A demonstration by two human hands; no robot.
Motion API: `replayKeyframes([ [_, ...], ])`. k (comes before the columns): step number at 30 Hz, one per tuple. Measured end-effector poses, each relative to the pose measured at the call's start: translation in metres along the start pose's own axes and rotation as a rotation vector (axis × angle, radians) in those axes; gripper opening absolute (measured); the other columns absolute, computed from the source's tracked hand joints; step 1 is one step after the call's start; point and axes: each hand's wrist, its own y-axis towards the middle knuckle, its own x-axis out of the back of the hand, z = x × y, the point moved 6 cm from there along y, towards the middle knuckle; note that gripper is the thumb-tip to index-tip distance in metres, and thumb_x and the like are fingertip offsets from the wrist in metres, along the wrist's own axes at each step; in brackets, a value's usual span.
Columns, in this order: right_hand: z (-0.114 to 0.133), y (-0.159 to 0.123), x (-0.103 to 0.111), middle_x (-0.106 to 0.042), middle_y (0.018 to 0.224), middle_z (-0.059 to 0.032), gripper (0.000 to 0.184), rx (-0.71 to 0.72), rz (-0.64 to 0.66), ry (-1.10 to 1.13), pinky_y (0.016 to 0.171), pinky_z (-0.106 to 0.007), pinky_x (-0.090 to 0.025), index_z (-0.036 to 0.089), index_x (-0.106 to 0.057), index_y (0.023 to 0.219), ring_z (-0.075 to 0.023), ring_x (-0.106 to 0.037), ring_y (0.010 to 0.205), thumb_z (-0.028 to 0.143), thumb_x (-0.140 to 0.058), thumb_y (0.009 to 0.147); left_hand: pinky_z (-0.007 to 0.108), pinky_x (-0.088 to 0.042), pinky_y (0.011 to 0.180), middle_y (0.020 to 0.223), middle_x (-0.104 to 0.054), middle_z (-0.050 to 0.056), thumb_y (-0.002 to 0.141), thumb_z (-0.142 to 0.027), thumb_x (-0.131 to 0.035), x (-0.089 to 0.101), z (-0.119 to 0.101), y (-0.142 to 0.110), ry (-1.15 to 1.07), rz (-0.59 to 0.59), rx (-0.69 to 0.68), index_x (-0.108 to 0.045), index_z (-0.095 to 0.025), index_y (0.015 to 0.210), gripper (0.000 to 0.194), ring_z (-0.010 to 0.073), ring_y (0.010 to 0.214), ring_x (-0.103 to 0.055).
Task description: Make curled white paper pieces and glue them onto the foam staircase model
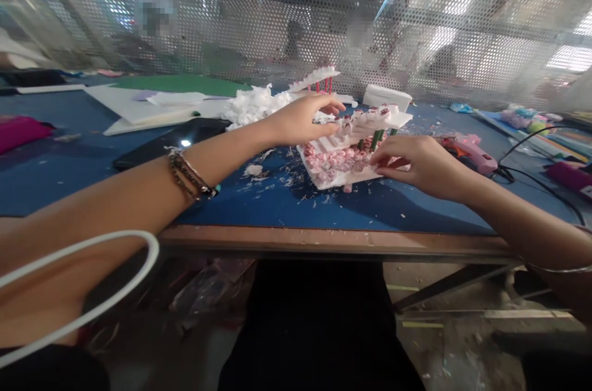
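Observation:
A two-tier white foam model (330,178) stands on the blue table in front of me. Small pink-and-white rolled pieces (342,160) cover its lower base. Dark green posts (377,139) hold up a white upper tier (400,119), which carries dark-red-topped pieces. My left hand (309,118) reaches to the upper tier's left end, thumb and fingers apart. At the lower base's right front, my right hand (416,166) has its thumb and fingers drawn together against the pink pieces. Whatever lies between those fingertips is hidden.
White scraps (254,106) pile up behind my left forearm. Nearby are a black tablet-like slab (152,150), white sheets (139,110) and another tier on red posts (324,84). A pink glue gun (478,153) with a black cable lies right. Perforated metal (277,15) rises behind.

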Motion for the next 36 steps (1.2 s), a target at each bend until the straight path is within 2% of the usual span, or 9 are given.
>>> replayKeyframes([
  [4, 0.000, 0.002, 0.000, -0.069, 0.085, -0.0039, 0.015, -0.011, 0.010, -0.019, 0.070, -0.025, -0.046, 0.016, -0.066, 0.086, -0.0125, -0.062, 0.075, 0.020, -0.052, 0.085, 0.041, -0.036, 0.104, 0.133, -0.050, 0.014, 0.077, -0.041, -0.053, -0.009, 0.010, 0.003, 0.009, 0.064, 0.094, -0.049, -0.012, 0.125, 0.056, 0.0285, 0.123, -0.047],
  [14, -0.005, 0.007, -0.002, -0.068, 0.078, -0.0036, 0.011, -0.007, 0.035, -0.049, 0.065, -0.023, -0.042, 0.015, -0.065, 0.081, -0.0112, -0.059, 0.069, 0.020, -0.055, 0.082, 0.041, -0.037, 0.102, 0.135, -0.048, 0.018, 0.076, -0.046, -0.051, -0.013, 0.025, 0.002, 0.006, 0.145, 0.152, -0.044, -0.010, 0.131, 0.066, 0.0301, 0.123, -0.048],
  [18, -0.005, 0.007, -0.003, -0.067, 0.076, -0.0032, 0.012, -0.004, 0.023, -0.061, 0.063, -0.023, -0.042, 0.016, -0.065, 0.081, -0.0108, -0.059, 0.067, 0.023, -0.055, 0.084, 0.038, -0.040, 0.099, 0.134, -0.050, 0.018, 0.075, -0.047, -0.052, -0.017, 0.025, -0.001, -0.052, 0.189, 0.173, -0.042, -0.010, 0.132, 0.069, 0.0289, 0.121, -0.050],
  [22, -0.005, 0.007, -0.005, -0.066, 0.074, -0.0033, 0.012, 0.006, 0.018, -0.048, 0.061, -0.022, -0.041, 0.015, -0.064, 0.081, -0.0107, -0.058, 0.065, 0.023, -0.056, 0.084, 0.036, -0.041, 0.097, 0.132, -0.051, 0.018, 0.074, -0.047, -0.051, -0.017, 0.022, 0.000, -0.052, 0.186, 0.167, -0.042, -0.009, 0.132, 0.070, 0.0283, 0.119, -0.052],
  [29, -0.002, 0.009, -0.008, -0.065, 0.073, -0.0044, 0.009, 0.028, -0.012, -0.076, 0.060, -0.022, -0.041, 0.012, -0.063, 0.078, -0.0108, -0.056, 0.064, 0.019, -0.059, 0.082, 0.037, -0.040, 0.100, 0.134, -0.050, 0.018, 0.074, -0.045, -0.053, -0.018, 0.024, 0.001, -0.061, 0.180, 0.148, -0.042, -0.007, 0.132, 0.070, 0.0281, 0.120, -0.051],
  [36, -0.003, 0.005, -0.001, -0.067, 0.079, -0.0045, 0.013, 0.009, -0.002, -0.056, 0.064, -0.023, -0.042, 0.015, -0.063, 0.087, -0.0121, -0.059, 0.068, 0.026, -0.057, 0.083, 0.038, -0.040, 0.099, 0.133, -0.051, 0.018, 0.075, -0.045, -0.053, -0.018, 0.023, 0.000, -0.042, 0.207, 0.153, -0.042, -0.007, 0.132, 0.070, 0.0291, 0.120, -0.051],
])
